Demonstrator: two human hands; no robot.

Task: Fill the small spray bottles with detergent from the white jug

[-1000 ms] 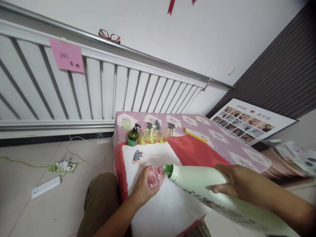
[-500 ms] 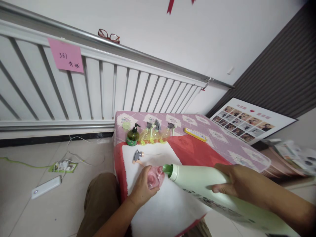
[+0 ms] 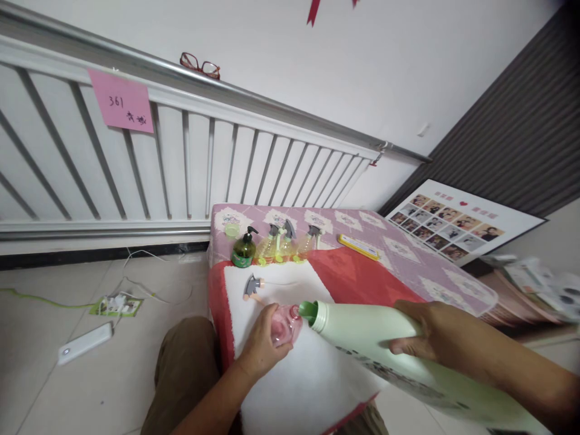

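Note:
My left hand (image 3: 261,345) is closed around a small clear pink bottle (image 3: 288,326), its open mouth turned to the right. A large pale green detergent jug (image 3: 369,326) lies tilted in my right hand (image 3: 435,338), which grips it from above. The jug's green spout (image 3: 309,310) meets the mouth of the pink bottle. Whether liquid flows between them I cannot tell. Beyond my left hand, a grey and peach spray trigger head (image 3: 252,287) with a thin tube rests on the white cloth (image 3: 312,374).
Several spray bottles (image 3: 286,246) and a green pump bottle (image 3: 243,251) stand along the table's back. A yellow case (image 3: 359,246) lies right of them. A white radiator (image 3: 254,169) runs behind. On the floor at left are a power strip (image 3: 116,305) and cables.
Almost nothing differs. Both hands, the pink bottle and the jug keep their places, with the spout still at the bottle's mouth.

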